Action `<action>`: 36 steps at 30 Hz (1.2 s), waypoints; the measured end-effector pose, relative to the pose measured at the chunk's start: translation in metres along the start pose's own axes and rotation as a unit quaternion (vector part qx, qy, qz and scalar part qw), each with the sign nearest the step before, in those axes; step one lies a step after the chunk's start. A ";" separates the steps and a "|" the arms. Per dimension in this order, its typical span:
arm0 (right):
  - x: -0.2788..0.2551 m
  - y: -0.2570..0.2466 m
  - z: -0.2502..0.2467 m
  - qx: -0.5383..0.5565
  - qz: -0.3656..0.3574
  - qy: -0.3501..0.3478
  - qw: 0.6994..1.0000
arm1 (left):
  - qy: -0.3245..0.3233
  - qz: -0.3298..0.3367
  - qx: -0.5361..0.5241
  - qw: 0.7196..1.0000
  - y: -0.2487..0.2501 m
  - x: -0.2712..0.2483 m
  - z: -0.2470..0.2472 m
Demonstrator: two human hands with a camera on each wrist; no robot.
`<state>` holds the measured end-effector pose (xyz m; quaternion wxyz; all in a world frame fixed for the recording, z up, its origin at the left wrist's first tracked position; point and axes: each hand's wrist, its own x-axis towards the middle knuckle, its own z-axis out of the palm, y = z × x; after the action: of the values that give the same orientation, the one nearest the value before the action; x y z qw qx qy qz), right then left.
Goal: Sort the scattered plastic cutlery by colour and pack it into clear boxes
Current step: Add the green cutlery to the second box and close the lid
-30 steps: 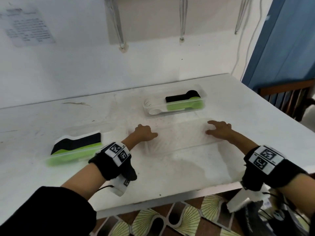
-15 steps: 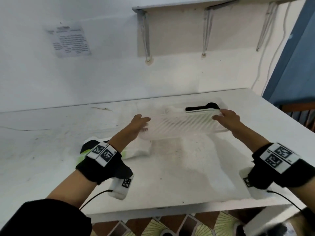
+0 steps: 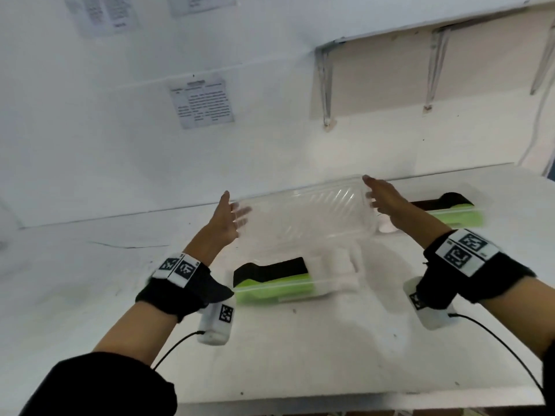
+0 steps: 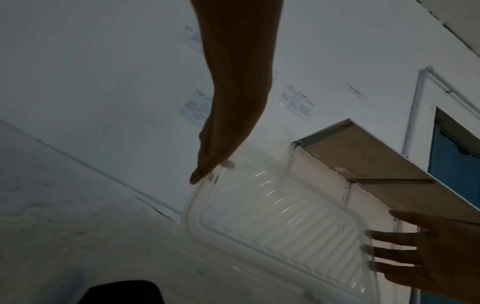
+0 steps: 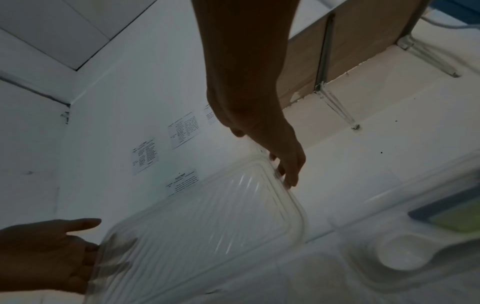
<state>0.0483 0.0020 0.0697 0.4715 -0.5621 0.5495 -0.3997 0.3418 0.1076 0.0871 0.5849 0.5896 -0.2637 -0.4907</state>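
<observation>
- Clear lid (image 3: pixel 303 216) now lifted higher off table (image 3: pixel 90 295) than before.
- Left hand (image 3: pixel 227 219), right hand (image 3: pixel 381 196): straight fingers (image 4: pixel 207 172) press lid's ends.
- Packed boxes (image 3: pixel 282 283) below.

Both arms reach forward, each wrist wrapped in a black band with a white marker tag. The left hand (image 3: pixel 225 219) is raised with its palm turned inward, fingers (image 3: pixel 241 212) straight and spread. The right hand (image 3: pixel 386 199) mirrors it opposite, palm facing inward, fingers extended and slightly parted, thumb uppermost. A black sleeve covers the left upper forearm.
</observation>
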 end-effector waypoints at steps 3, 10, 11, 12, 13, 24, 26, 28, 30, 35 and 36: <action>-0.005 -0.006 0.021 0.118 -0.009 0.045 0.992 | 0.009 0.049 -0.112 0.993 0.004 0.009 -0.020; -0.027 0.025 0.045 0.189 0.029 0.085 0.978 | -0.048 0.098 0.030 0.994 -0.034 -0.001 -0.053; -0.032 0.034 0.048 0.181 0.037 0.083 0.979 | -0.073 0.094 0.049 0.992 -0.043 -0.001 -0.058; -0.035 0.044 0.051 0.165 0.035 0.087 0.982 | -0.086 0.081 0.070 0.991 -0.052 0.000 -0.063; -0.039 0.054 0.052 0.140 0.026 0.094 0.985 | -0.092 0.069 0.092 0.989 -0.059 -0.001 -0.067; -0.070 0.074 0.069 -0.188 -0.039 0.051 0.980 | -0.021 0.061 0.289 0.955 -0.099 -0.024 -0.067; -0.071 0.072 0.071 -0.242 -0.032 0.042 0.969 | 0.029 0.077 0.305 0.949 -0.100 -0.020 -0.063; -0.070 0.073 0.070 -0.289 -0.024 0.022 0.957 | 0.075 0.075 0.299 0.948 -0.098 -0.016 -0.059; -0.068 0.075 0.070 -0.323 -0.022 -0.005 0.946 | 0.096 0.063 0.296 0.948 -0.096 -0.013 -0.057; -0.067 0.077 0.070 -0.347 -0.031 -0.026 0.937 | 0.124 0.037 0.285 0.950 -0.092 -0.007 -0.047; -0.067 0.077 0.070 -0.349 -0.036 -0.025 0.936 | 0.127 0.042 0.298 0.945 -0.093 -0.007 -0.045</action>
<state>0.0926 0.0792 -0.0172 0.2444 -0.7205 0.6218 -0.1854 0.3548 0.1494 -0.0068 0.4311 0.7827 -0.3460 -0.2860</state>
